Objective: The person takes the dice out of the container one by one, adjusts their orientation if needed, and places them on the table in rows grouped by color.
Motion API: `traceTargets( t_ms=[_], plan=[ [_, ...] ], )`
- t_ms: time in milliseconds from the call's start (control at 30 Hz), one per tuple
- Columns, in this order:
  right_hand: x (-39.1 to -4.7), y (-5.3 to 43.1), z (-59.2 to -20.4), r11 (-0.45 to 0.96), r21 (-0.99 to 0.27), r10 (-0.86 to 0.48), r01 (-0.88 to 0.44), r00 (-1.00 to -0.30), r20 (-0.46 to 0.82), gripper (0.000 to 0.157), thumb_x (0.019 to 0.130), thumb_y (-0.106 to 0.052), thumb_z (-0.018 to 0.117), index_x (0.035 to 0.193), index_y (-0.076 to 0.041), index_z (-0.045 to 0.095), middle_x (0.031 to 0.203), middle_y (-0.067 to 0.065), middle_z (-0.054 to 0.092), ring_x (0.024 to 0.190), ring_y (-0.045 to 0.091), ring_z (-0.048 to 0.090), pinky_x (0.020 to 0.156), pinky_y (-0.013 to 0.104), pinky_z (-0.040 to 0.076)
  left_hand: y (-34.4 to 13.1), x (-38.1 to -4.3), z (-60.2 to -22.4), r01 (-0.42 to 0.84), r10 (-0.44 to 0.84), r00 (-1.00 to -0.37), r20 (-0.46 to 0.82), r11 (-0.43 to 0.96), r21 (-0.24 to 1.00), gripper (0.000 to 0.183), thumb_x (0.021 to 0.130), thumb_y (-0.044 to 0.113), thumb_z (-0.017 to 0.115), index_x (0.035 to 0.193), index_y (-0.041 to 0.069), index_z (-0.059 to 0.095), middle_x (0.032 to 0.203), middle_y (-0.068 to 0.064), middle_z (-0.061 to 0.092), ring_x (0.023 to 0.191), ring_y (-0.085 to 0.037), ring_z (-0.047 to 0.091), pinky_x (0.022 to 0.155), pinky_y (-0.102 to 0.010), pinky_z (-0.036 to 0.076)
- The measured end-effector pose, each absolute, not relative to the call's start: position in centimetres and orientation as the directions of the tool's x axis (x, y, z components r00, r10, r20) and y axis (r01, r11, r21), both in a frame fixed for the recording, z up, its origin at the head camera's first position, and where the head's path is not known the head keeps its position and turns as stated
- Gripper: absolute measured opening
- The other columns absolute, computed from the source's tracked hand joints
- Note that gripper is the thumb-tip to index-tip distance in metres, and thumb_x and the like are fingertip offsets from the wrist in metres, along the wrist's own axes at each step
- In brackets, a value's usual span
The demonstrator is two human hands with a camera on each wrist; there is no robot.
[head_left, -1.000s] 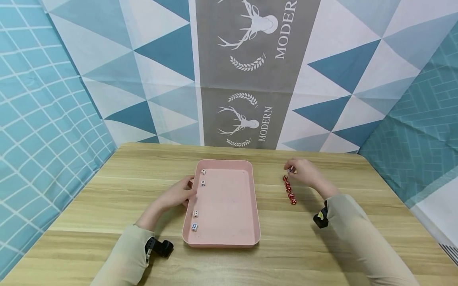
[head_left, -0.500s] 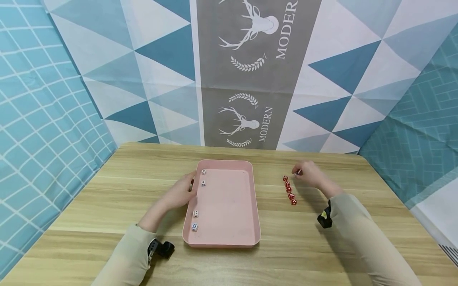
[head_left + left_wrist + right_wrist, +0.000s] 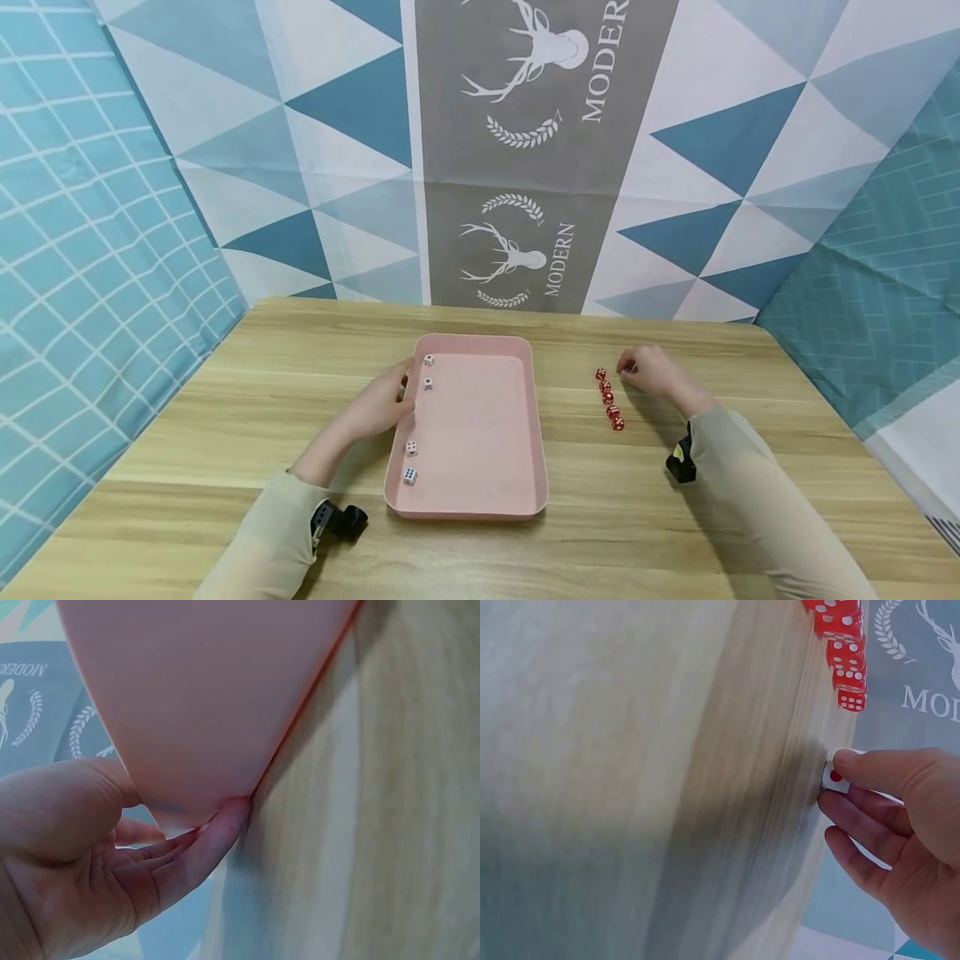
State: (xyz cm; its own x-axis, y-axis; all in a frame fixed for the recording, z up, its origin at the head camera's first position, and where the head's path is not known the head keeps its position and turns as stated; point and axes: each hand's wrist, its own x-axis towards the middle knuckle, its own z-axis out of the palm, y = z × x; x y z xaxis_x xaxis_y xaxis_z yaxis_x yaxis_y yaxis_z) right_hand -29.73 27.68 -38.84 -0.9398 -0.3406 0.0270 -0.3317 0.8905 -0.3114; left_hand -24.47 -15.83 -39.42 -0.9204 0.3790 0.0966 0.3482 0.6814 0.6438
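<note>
My right hand (image 3: 651,371) is low over the right part of the table, pinching a white die (image 3: 835,778) between thumb and fingertips; its near face bears one red dot. Whether the die touches the tabletop I cannot tell. Just left of this hand, several red dice (image 3: 608,398) stand in a slightly crooked row. The pink tray (image 3: 542,433) lies flat in the middle, with several white dice (image 3: 412,448) along its left inner side. On the tray's left wall my left hand (image 3: 375,407) keeps a grip, thumb over the rim and fingers against the outside.
The wooden table (image 3: 337,333) ends at the back against a patterned cloth backdrop (image 3: 517,167). Tiled-pattern cloths hang at left and right. Each wrist carries a small black camera, such as the left wrist camera (image 3: 347,522).
My right hand has moved with the white die from the far end of the red row to the right of it. The left hand stays on the tray; the dice inside have not moved.
</note>
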Motion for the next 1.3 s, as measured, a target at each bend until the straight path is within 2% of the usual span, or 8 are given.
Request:
traceTargets(
  t_ms=[200,400,600,833,1000,1133,1300],
  plan=[
    [-29.6,27.7,-38.6,0.895,-0.319,-0.322,-0.313,-0.946,0.026,0.013,0.085,-0.007,0.059,0.093,0.001,0.065,0.088,0.013,0.065,0.081,0.024,0.060,0.067,0.035,0.051,-15.8,-24.6,-39.5,0.348,0.380,-0.920,0.097,0.676,0.650,0.066,0.080,-0.001,0.052,0.139,-0.008,0.023,0.113,-0.023,0.051,0.087,-0.024,0.055,0.062,-0.025,0.050],
    [-28.7,26.4,-37.1,0.943,-0.169,-0.274,-0.285,-0.958,0.088,0.023,0.085,-0.015,0.059,0.101,0.000,0.064,0.101,0.018,0.063,0.089,0.034,0.060,0.075,0.048,0.048,-15.8,-24.5,-39.5,0.361,0.391,-0.914,0.109,0.664,0.655,0.063,0.082,-0.002,0.050,0.139,-0.009,0.023,0.112,-0.023,0.052,0.087,-0.023,0.055,0.064,-0.026,0.050],
    [-27.6,23.5,-35.8,0.938,-0.115,-0.310,-0.326,-0.940,0.142,0.021,0.086,-0.017,0.059,0.101,-0.005,0.065,0.100,0.013,0.066,0.088,0.030,0.061,0.077,0.046,0.048,-15.6,-24.4,-39.3,0.356,0.389,-0.915,0.103,0.664,0.657,0.062,0.083,-0.001,0.050,0.138,-0.011,0.023,0.117,-0.025,0.051,0.091,-0.026,0.057,0.067,-0.028,0.051],
    [-26.3,19.8,-35.7,0.902,-0.092,-0.403,-0.422,-0.899,0.172,0.020,0.086,-0.025,0.060,0.097,-0.010,0.067,0.094,0.004,0.065,0.086,0.024,0.062,0.081,0.046,0.047,-15.6,-24.5,-39.1,0.355,0.390,-0.916,0.098,0.667,0.655,0.066,0.080,-0.004,0.050,0.139,-0.011,0.022,0.114,-0.025,0.052,0.088,-0.026,0.057,0.062,-0.027,0.050],
    [-25.2,17.6,-35.6,0.862,-0.063,-0.477,-0.502,-0.848,0.229,0.015,0.084,-0.024,0.062,0.091,-0.011,0.067,0.088,0.001,0.065,0.083,0.020,0.062,0.080,0.046,0.046,-15.6,-24.5,-39.1,0.357,0.391,-0.915,0.098,0.672,0.649,0.066,0.079,-0.005,0.050,0.139,-0.009,0.022,0.113,-0.024,0.053,0.088,-0.025,0.056,0.063,-0.027,0.050],
    [-24.3,15.8,-35.5,0.823,-0.025,-0.537,-0.568,-0.791,0.295,0.012,0.082,-0.022,0.063,0.087,-0.012,0.067,0.084,-0.001,0.065,0.079,0.018,0.063,0.077,0.045,0.046,-15.5,-24.4,-39.0,0.326,0.384,-0.921,0.068,0.660,0.677,0.066,0.081,-0.004,0.049,0.140,-0.007,0.020,0.111,-0.024,0.053,0.081,-0.022,0.057,0.054,-0.026,0.050],
    [-23.1,13.6,-35.8,0.772,-0.045,-0.592,-0.635,-0.742,0.313,0.010,0.081,-0.022,0.064,0.087,-0.014,0.067,0.084,-0.004,0.063,0.077,0.013,0.061,0.076,0.040,0.044,-15.4,-24.2,-38.9,0.284,0.373,-0.927,0.032,0.643,0.711,0.067,0.082,-0.005,0.048,0.142,-0.006,0.018,0.107,-0.025,0.053,0.068,-0.018,0.056,0.046,-0.026,0.048]
  ],
)
